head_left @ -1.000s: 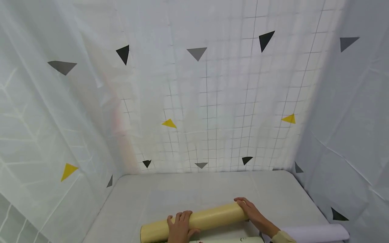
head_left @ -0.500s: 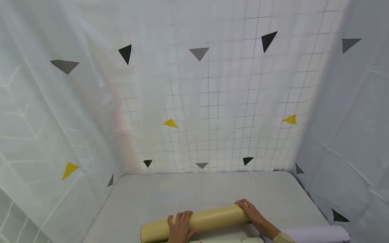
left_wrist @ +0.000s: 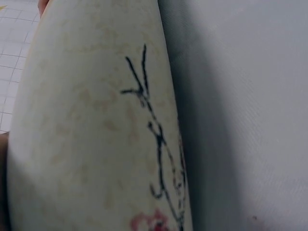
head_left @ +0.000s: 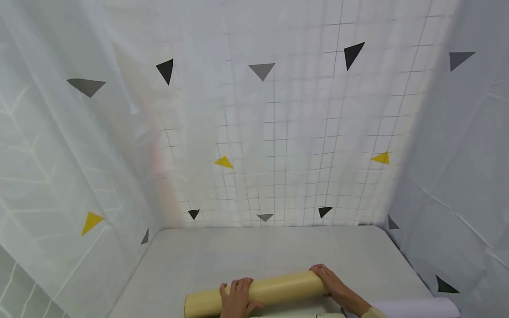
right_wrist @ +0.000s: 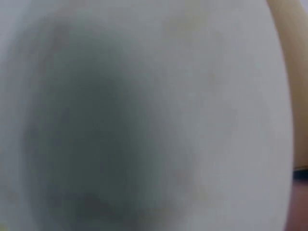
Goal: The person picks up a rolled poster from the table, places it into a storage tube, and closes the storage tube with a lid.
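A smooth yellow paper roll (head_left: 286, 288) lies slantwise near the bottom of the head view, its right end farther back. My left hand (head_left: 235, 300) grips it left of the middle, fingers bent over the top. Around the roll's right end curl the fingers of my right hand (head_left: 338, 290). Just in front is a cream paper roll (head_left: 302, 316), mostly cut off by the frame edge. The left wrist view shows that cream roll (left_wrist: 96, 115) close up, with a dark branch and pink flower print. A pale, blurred surface (right_wrist: 226, 96) fills most of the right wrist view.
A pale lavender roll (head_left: 417, 308) lies at the lower right, beside my right forearm. The table top (head_left: 222, 251) is covered in light grey. White sheeting (head_left: 246, 115) with black, grey and yellow triangles rises behind and at both sides.
The yellow roll's right end and my right hand have come slightly down and toward me. My left hand keeps its place on the roll. The cream roll shows less at the bottom edge.
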The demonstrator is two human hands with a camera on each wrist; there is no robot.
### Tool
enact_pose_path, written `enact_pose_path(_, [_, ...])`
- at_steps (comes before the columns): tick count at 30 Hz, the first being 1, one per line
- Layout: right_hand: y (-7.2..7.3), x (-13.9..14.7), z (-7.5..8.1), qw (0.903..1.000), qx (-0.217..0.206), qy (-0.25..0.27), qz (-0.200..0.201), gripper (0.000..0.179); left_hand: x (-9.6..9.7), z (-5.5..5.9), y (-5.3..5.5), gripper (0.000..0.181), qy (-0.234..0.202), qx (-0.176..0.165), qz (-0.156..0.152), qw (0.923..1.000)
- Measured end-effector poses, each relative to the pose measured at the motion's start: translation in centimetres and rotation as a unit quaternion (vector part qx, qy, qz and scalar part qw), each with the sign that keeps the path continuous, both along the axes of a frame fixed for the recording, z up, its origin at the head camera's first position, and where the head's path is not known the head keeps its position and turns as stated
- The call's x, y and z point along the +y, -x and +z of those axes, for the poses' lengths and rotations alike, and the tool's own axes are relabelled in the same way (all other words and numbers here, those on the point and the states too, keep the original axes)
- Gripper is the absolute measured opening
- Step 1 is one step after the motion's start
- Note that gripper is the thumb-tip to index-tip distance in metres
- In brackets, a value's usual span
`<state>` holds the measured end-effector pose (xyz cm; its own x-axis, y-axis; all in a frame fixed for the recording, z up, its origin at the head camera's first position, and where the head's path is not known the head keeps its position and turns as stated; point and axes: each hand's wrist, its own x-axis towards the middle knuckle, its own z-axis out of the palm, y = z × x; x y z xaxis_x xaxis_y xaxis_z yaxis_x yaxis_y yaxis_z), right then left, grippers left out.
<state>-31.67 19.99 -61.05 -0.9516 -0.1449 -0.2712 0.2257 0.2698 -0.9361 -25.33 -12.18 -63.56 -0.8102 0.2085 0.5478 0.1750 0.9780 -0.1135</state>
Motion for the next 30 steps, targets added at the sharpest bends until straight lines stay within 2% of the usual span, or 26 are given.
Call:
enact_pose_path(4, [0.2,-0.2,-0.3,0.9984,0.026,-0.046,-0.018,0.053,0.1,0.1,0.0,0.076,-0.01,-0.016,-0.001,0.9998])
enact_pose_path(8, [0.3,-0.2,-0.8,0.9914,0.066,-0.11,-0.024,0.05,0.2,0.3,-0.1,0.072,-0.026,-0.055,-0.002,0.9982])
enact_pose_path(11, [0.1,-0.4,-0.9,0.9852,0.098,-0.139,-0.02,0.048,0.3,0.6,-0.2,0.071,-0.03,-0.077,0.002,0.9966])
enact_pose_path(19, [-0.3,-1.7,-0.4,0.9716,0.153,-0.177,-0.04,0.042,0.5,1.2,0.0,0.071,-0.055,-0.106,0.006,0.9928])
enact_pose_path(26, [-0.9,-2.6,-0.6,0.9589,0.2,-0.197,-0.045,0.043,0.4,1.2,0.2,0.069,-0.079,-0.15,0.013,0.9854])
enact_pose_path(30, [-1.1,-3.3,-0.5,0.9551,0.206,-0.206,-0.052,0.041,0.3,1.1,0.4,0.07,-0.073,-0.147,0.018,0.9863])
